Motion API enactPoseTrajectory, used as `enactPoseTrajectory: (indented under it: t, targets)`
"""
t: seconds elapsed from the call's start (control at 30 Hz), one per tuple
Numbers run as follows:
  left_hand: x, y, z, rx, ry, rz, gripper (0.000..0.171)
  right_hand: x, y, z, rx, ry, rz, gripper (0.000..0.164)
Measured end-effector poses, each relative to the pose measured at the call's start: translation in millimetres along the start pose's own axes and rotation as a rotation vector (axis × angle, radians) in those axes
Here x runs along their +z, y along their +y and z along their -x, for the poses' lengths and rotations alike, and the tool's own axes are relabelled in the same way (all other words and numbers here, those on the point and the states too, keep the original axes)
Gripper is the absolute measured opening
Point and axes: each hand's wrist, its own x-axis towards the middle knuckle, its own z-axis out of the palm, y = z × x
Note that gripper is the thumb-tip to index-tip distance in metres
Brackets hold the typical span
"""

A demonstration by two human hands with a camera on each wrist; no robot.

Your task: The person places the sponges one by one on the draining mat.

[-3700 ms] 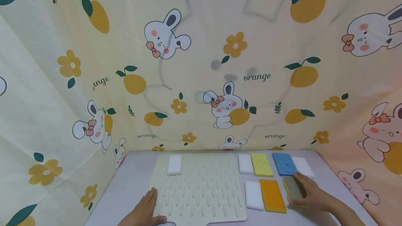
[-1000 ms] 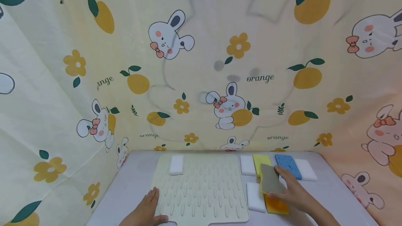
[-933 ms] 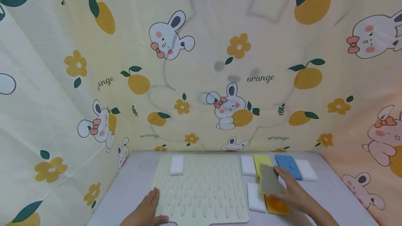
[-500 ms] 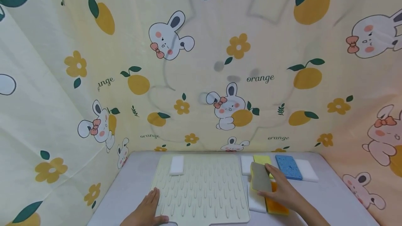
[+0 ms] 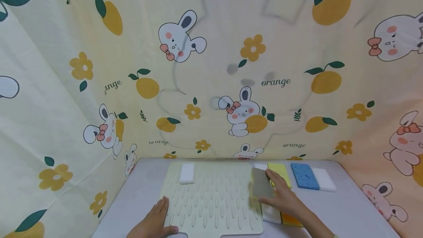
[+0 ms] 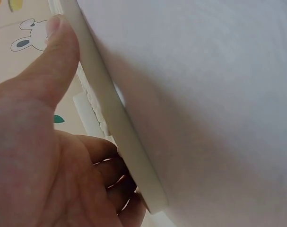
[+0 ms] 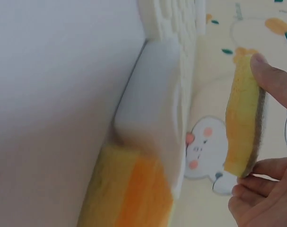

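Observation:
In the head view my right hand holds a grey-and-yellow scouring sponge, raised over the right edge of a cream ridged board. The right wrist view shows the sponge pinched edgewise between thumb and fingers, its yellow foam and thin dark layer visible. My left hand rests against the board's left edge, fingers extended and thumb at the near corner. Seen from the left wrist, the fingers touch the board's side. One white sponge block lies on the board's far left part.
Right of the board lie a yellow sponge, a blue sponge, and a white block. An orange sponge and a white block sit nearer, partly hidden by my right arm in the head view. A printed curtain surrounds the table.
My right hand took the grey-and-yellow sponge from the table's right side and carried it left, past the orange sponge to the board's right edge. The left hand stays put.

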Motion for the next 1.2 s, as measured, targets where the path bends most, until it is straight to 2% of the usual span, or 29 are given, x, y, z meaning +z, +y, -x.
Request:
enactPoseTrajectory:
  t: [0.57,1.1,1.2]
  targets:
    - [0.8,-0.7,-1.3,-0.018,-0.001,-0.009,0.123,28.8,-36.9,-19.7,-0.029,0.009,-0.029,0.123]
    - [3.3,-3.6,-3.1,0.008,0.019,-0.038,0.121,51.6,-56.6,-40.0,-0.171,0.003,-0.057,0.117]
    - [3.0,-2.7,-2.8,0.008,0.019,-0.038,0.12,56.2,-60.4,-44.5,-0.177,-0.006,-0.047,0.117]
